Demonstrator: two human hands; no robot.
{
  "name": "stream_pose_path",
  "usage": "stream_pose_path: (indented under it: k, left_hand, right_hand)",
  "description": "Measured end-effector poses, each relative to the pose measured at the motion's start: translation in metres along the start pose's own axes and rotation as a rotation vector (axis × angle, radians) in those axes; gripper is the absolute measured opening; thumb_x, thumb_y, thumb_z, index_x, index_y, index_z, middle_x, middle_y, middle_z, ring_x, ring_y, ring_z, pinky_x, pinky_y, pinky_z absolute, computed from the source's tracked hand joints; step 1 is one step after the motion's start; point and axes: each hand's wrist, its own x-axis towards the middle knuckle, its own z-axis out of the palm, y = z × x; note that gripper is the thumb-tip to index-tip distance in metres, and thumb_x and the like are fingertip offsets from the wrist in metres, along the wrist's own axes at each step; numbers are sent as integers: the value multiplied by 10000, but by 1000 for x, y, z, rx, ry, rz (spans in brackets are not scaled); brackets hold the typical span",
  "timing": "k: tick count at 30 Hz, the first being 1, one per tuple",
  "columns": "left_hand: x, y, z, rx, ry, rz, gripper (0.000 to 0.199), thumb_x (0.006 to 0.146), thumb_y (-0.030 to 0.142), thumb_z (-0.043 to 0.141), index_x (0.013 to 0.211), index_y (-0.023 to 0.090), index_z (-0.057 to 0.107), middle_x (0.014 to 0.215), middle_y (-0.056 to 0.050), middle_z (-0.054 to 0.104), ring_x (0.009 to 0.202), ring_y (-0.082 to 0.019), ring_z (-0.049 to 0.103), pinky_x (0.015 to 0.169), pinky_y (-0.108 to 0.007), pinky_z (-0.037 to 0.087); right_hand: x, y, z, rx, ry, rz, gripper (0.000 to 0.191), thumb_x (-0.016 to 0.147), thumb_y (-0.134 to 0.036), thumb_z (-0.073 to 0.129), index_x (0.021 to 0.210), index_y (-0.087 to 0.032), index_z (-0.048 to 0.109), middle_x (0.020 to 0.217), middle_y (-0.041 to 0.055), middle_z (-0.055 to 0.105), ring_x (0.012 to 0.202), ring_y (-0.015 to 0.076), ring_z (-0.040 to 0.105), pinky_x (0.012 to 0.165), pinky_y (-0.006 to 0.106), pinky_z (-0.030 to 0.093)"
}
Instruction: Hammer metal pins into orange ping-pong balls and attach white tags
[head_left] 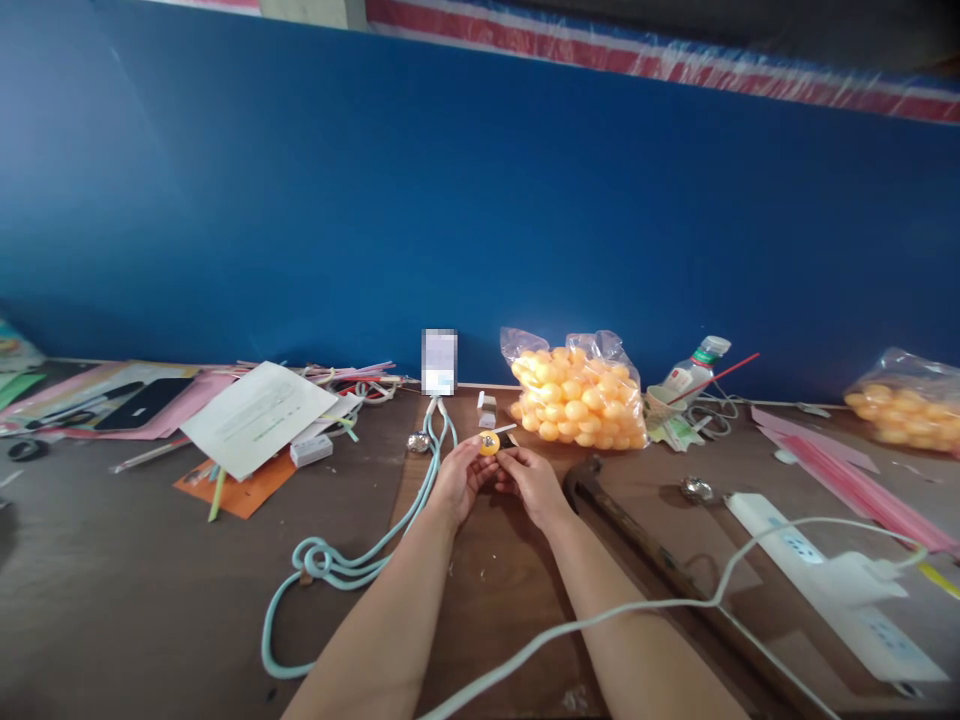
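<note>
My left hand (463, 478) pinches a small round yellow piece (489, 442) with a dark and pale mark in its middle; its exact kind is too small to tell. Close beside it, the fingers of my right hand (531, 482) are pressed together near a small dark item (508, 441). Whether those fingers grip it is unclear. Just behind the hands are a thin white strip and a small white box (487, 408). A clear bag of orange-yellow balls (577, 398) stands behind my right hand.
A phone (439, 362) with a light blue cord (352, 570) leans on the blue partition. Papers (259, 420) lie left. To the right are a curved wooden stick (637, 535), a power strip (832, 590), a bottle (697, 365) and a second bag of balls (907, 405). A white cable (600, 618) crosses my right forearm.
</note>
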Motion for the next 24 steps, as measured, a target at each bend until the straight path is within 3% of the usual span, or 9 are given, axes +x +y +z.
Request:
stream_pose_path:
  k: [6,10,17,24]
  left_hand:
    - [-1,1,0,47,-16,-6,173,806,205,650,943,100,634,742,-55,651,580,-88,600,558,-189,529]
    - [-2,4,0,46,-16,6,169,825,210,627,949,97,633,742,-64,659,595,-101,614,550,-196,531]
    - [-4,4,1,73,-16,-3,156,804,199,655,927,104,635,756,-73,677,600,-103,628,580,-202,537]
    - [-4,3,-1,101,-59,-2,188,812,201,646,975,108,646,786,-71,687,598,-98,634,576,-200,541]
  right_hand:
    - [-4,-3,0,-19,35,8,251,649,-357,784,732,-160,652,609,-1,633,519,105,589,467,210,533]
    - [-4,-5,-1,39,51,-1,256,630,-333,795,759,-163,651,722,23,689,577,108,614,500,205,533]
    - [-5,-13,-6,235,7,2,268,590,-248,826,794,-183,665,715,-17,681,637,109,630,595,216,534]
    - [-5,-15,-8,286,-59,12,298,607,-211,827,870,-185,689,768,-4,695,704,106,659,687,213,565]
